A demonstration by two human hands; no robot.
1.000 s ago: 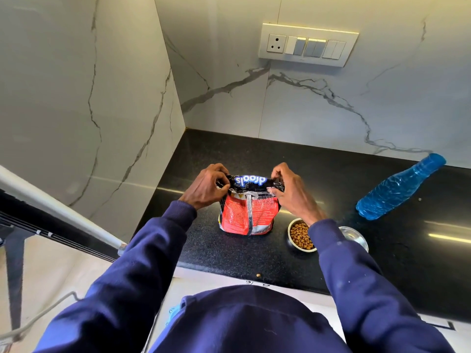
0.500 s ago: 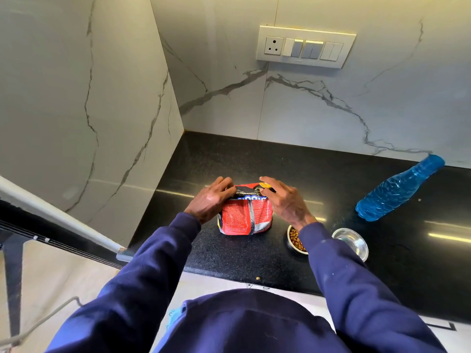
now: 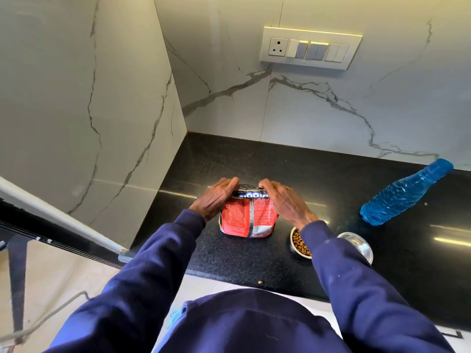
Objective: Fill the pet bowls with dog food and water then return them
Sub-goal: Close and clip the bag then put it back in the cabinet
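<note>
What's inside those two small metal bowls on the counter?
The left bowl holds brown kibble, partly covered by the right sleeve. The right bowl looks empty; its left part is hidden behind that sleeve.

The red bag [image 3: 248, 220] stands with its top folded down, the food bowl [image 3: 298, 243] holding brown bits sits just right of it, then the shiny empty bowl [image 3: 359, 247], with the blue bottle [image 3: 405, 193] farther right.

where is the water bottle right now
In the head view the blue water bottle is at the far right of the black counter, close to the marble wall, behind and right of the steel bowl without food.
</note>
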